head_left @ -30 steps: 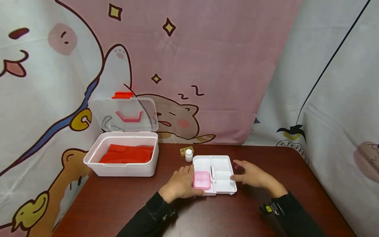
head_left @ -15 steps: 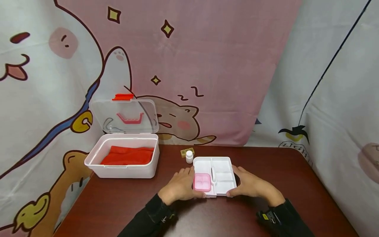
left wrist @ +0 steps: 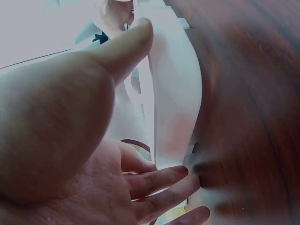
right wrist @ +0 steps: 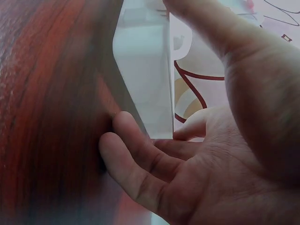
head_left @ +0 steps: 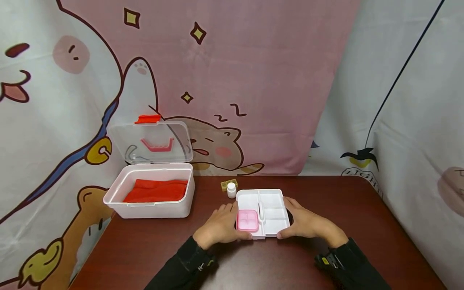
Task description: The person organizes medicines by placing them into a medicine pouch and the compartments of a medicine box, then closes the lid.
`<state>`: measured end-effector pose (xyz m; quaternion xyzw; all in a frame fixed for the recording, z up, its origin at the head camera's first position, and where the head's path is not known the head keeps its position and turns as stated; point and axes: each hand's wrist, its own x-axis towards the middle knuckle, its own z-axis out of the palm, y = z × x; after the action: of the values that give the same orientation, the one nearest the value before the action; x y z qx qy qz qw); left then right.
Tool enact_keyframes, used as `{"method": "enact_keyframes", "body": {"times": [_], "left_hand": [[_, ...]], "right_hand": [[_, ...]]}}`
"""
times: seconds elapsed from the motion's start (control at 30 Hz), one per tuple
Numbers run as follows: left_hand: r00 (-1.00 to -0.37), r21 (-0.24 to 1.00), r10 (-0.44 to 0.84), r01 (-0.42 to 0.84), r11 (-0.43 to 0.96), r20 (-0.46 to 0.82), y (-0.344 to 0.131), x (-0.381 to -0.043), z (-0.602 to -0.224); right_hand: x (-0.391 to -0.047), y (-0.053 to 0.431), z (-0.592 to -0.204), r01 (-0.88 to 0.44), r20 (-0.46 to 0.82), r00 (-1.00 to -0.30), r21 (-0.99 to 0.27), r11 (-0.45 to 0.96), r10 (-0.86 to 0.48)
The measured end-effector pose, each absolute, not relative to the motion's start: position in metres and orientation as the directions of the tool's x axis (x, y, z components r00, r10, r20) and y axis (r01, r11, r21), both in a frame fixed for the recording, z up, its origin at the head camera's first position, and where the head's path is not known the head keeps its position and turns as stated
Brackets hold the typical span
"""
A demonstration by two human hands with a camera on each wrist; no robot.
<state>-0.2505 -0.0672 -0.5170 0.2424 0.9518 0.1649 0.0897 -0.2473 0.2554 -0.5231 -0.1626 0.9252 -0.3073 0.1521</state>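
Observation:
A white pill box (head_left: 274, 213), divided into compartments, lies open on the table between both hands. A small pink four-part case (head_left: 247, 220) sits in its left half. My left hand (head_left: 219, 225) grips the left side, with its thumb at the near corner. Around the right side curls my right hand (head_left: 308, 222), its thumb also at the near edge. In the left wrist view the thumb touches the white wall (left wrist: 178, 84), the fingers lying at the far end. The right wrist view shows fingers near the tabletop beside the box wall (right wrist: 143, 65).
Just behind the pill box stand a small white bottle (head_left: 231, 191) and a gold-coloured blister pack (head_left: 224, 185). At the left is a white storage bin (head_left: 152, 208) holding red cloth (head_left: 156, 191), its clear lid (head_left: 174, 141) raised. A printed curtain (head_left: 275, 88) hangs behind the table.
My right hand has come in from open, spread fingers to take hold of the pill box's right side, thumb lowered to the near edge. The left hand has stayed in place.

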Motion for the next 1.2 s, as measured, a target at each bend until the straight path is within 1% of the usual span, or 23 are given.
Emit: {"method": "enact_keyframes", "body": {"times": [0.43, 0.7, 0.9, 0.97, 1.03, 1.1, 1.2], "left_hand": [[-0.860, 0.379, 0.506, 0.446, 0.811, -0.070, -0.067, -0.253, -0.514], [-0.864, 0.395, 0.495, 0.425, 0.814, -0.090, -0.069, -0.253, -0.513], [-0.900, 0.448, 0.430, 0.354, 0.821, -0.077, -0.072, -0.258, -0.512], [-0.916, 0.472, 0.398, 0.332, 0.817, -0.045, -0.074, -0.261, -0.510], [-0.930, 0.489, 0.368, 0.331, 0.807, 0.021, -0.077, -0.264, -0.506], [-0.938, 0.503, 0.327, 0.338, 0.796, 0.113, -0.080, -0.268, -0.500], [-0.931, 0.520, 0.256, 0.360, 0.775, 0.262, -0.086, -0.276, -0.488]], "right_hand": [[-0.252, 0.260, -0.522, -0.278, -0.134, -0.887, -0.609, 0.743, -0.442], [-0.248, 0.256, -0.524, -0.241, -0.171, -0.895, -0.594, 0.767, -0.413], [-0.244, 0.257, -0.523, -0.204, -0.203, -0.898, -0.592, 0.780, -0.389], [-0.244, 0.257, -0.523, -0.196, -0.210, -0.899, -0.592, 0.782, -0.384], [-0.244, 0.257, -0.523, -0.193, -0.212, -0.900, -0.590, 0.784, -0.381], [-0.245, 0.257, -0.523, -0.190, -0.214, -0.899, -0.594, 0.782, -0.381], [-0.245, 0.256, -0.524, -0.183, -0.220, -0.899, -0.599, 0.780, -0.380]]}}
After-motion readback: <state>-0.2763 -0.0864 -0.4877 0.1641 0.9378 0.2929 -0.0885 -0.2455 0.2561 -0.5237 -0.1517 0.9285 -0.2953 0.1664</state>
